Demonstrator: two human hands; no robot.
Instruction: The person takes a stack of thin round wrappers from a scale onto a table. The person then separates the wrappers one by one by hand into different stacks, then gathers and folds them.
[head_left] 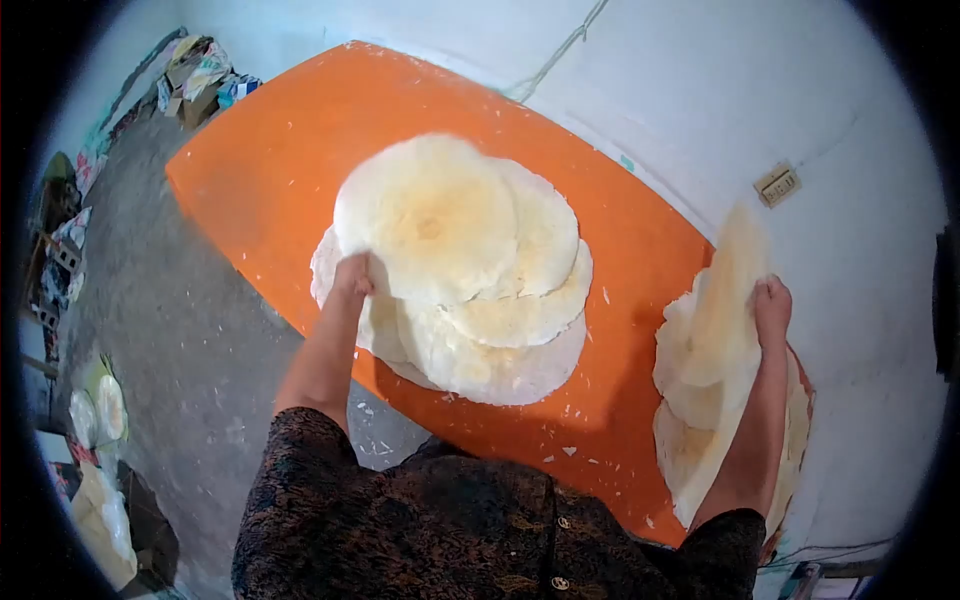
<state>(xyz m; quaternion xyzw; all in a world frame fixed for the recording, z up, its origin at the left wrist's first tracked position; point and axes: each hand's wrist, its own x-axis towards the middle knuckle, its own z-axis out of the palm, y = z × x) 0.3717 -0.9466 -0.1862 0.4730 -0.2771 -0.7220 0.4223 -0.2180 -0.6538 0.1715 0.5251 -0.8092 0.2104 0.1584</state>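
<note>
Large, round, pale flatbreads with browned centres lie overlapping in a pile (510, 370) on the orange table (270, 150). At the near-left rim of the uppermost flatbread (430, 190), my left hand (357, 275) is closed on its edge. Over to the right, my right hand (772, 305) grips the edge of another flatbread (730, 300), which is tilted up and blurred by motion. Beneath it is a second pile of flatbreads (685, 445) at the table's right end, partly hidden by my right forearm.
White wall (680, 90) runs along the table's far side, with a socket (777, 185) and a hanging cable (560, 55). Flakes are scattered on the tabletop. Bags and boxes (200, 85) sit on the grey floor (170, 300) at the far left; plastic-wrapped items (100, 410) lie nearer.
</note>
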